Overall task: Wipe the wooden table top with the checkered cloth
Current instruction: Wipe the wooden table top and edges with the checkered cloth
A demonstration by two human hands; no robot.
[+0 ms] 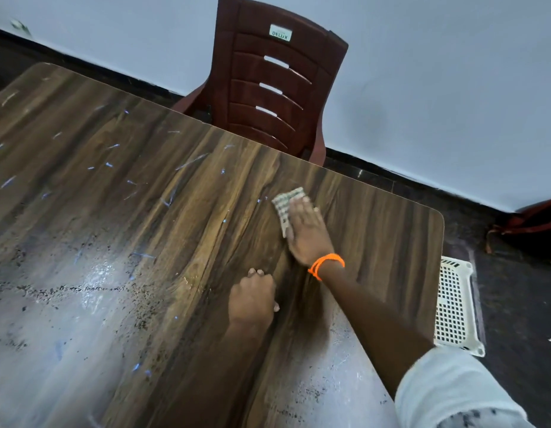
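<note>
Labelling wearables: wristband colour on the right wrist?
Bright orange wristband, right next to the right hand; head view.

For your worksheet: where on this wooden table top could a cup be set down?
Bare wood lies left of the checkered cloth toward the far-left corner, and right of the right hand to the table's edge. The left hand crowds the middle.

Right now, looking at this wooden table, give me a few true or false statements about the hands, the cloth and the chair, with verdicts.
1. The right hand presses the green-and-white checkered cloth flat on the brown wooden table top. True.
2. The left hand holds the cloth. False: it rests curled on the table, holding nothing.
3. A dark red plastic chair stands at the table's far edge. True.
4. The orange wristband is on the left wrist. False: right wrist.
</note>
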